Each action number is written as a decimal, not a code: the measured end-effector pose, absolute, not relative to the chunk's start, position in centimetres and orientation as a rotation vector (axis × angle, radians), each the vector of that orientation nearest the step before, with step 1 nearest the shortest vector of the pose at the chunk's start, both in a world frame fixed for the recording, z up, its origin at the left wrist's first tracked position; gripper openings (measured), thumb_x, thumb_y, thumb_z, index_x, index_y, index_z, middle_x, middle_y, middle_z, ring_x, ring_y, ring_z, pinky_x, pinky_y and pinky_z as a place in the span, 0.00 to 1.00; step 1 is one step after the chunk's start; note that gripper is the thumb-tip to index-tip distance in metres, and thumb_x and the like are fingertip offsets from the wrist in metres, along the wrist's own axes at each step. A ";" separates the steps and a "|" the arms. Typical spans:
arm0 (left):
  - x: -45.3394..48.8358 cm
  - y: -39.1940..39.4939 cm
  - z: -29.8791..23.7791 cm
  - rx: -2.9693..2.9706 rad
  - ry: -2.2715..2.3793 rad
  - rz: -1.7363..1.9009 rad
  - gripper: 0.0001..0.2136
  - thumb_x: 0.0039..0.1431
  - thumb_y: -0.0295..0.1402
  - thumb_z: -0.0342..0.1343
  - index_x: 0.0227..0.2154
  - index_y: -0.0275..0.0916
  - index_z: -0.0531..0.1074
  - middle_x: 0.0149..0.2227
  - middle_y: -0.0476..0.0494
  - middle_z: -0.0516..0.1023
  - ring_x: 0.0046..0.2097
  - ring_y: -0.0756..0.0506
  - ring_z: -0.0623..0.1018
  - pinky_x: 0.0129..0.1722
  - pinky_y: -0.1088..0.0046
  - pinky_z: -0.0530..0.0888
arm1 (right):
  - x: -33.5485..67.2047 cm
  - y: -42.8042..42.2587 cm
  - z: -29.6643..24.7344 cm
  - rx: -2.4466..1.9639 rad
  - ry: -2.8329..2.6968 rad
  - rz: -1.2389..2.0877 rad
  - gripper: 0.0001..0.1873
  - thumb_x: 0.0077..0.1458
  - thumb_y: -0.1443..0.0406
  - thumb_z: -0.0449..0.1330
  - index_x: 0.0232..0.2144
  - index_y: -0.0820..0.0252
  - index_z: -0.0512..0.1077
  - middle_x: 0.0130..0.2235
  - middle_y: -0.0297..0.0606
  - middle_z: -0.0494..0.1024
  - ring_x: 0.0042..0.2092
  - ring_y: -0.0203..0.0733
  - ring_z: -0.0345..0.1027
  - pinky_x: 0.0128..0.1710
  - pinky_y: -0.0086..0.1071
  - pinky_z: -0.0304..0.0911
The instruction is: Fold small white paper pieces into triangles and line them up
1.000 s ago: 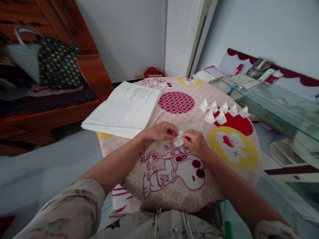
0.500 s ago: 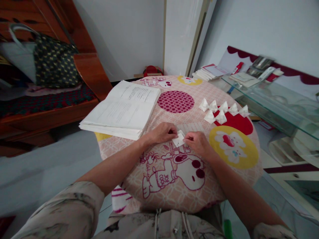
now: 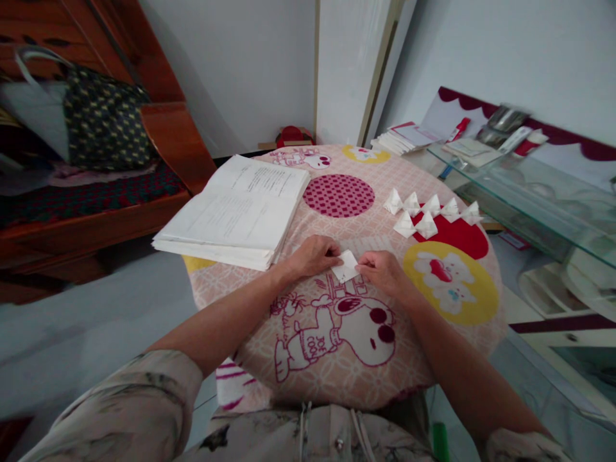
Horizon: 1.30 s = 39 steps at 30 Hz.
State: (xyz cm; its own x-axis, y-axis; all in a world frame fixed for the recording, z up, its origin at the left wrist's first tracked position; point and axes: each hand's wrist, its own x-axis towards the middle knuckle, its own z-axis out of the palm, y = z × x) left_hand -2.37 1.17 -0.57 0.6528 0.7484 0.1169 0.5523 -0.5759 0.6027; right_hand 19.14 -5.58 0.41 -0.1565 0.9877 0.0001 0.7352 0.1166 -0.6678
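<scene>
Between my two hands, just above the cloth-covered table, is a small folded white paper (image 3: 345, 267), turned so it looks like a diamond. My left hand (image 3: 315, 255) pinches its left corner between thumb and fingers. The right corner is gripped the same way by my right hand (image 3: 382, 271). Several folded white paper pieces (image 3: 433, 206) with pointed tops stand in two rows beyond my right hand. An open stack of printed paper sheets (image 3: 235, 212), like a thick book, lies to the left of my hands.
A patterned cloth (image 3: 332, 350) covers the round table. Along the right side runs a glass shelf (image 3: 529, 199) holding metal containers and a red tube. A stack of papers (image 3: 404, 138) sits at the back right. To the left stands a wooden bench (image 3: 176, 141) with a dark patterned bag (image 3: 106, 119).
The folded paper now lies flatter and shows a fuller diamond face. My right hand has shifted very slightly; both hands keep hold of the corners.
</scene>
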 end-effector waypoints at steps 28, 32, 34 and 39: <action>-1.2 0.9 0.1 2.334 1.419 0.247 0.10 0.59 0.38 0.61 0.28 0.36 0.80 0.26 0.43 0.75 0.33 0.45 0.73 0.36 0.68 0.66 | 18.2 -5.3 0.6 -2.003 -1.964 0.509 0.10 0.54 0.63 0.62 0.24 0.61 0.78 0.24 0.37 0.75 0.27 0.38 0.64 0.29 0.32 0.52; -1.1 0.7 0.7 2.331 1.449 0.201 0.11 0.60 0.39 0.61 0.30 0.35 0.81 0.27 0.41 0.77 0.34 0.45 0.74 0.38 0.69 0.66 | 18.1 -5.3 0.7 -2.053 -1.995 0.481 0.10 0.56 0.63 0.62 0.28 0.63 0.80 0.27 0.40 0.78 0.31 0.39 0.67 0.31 0.31 0.53; -1.1 0.7 0.8 2.334 1.449 0.177 0.11 0.60 0.38 0.61 0.31 0.35 0.81 0.28 0.41 0.77 0.34 0.45 0.74 0.37 0.69 0.66 | 18.2 -5.3 0.7 -2.050 -2.008 0.474 0.11 0.56 0.63 0.62 0.27 0.63 0.80 0.27 0.40 0.78 0.30 0.39 0.66 0.31 0.31 0.53; -1.0 0.6 0.7 2.353 1.456 0.172 0.11 0.61 0.38 0.61 0.32 0.34 0.82 0.30 0.40 0.79 0.34 0.45 0.74 0.37 0.68 0.66 | 18.6 -5.3 1.1 -1.984 -2.035 0.549 0.11 0.54 0.65 0.61 0.23 0.63 0.78 0.22 0.36 0.74 0.26 0.36 0.61 0.28 0.30 0.51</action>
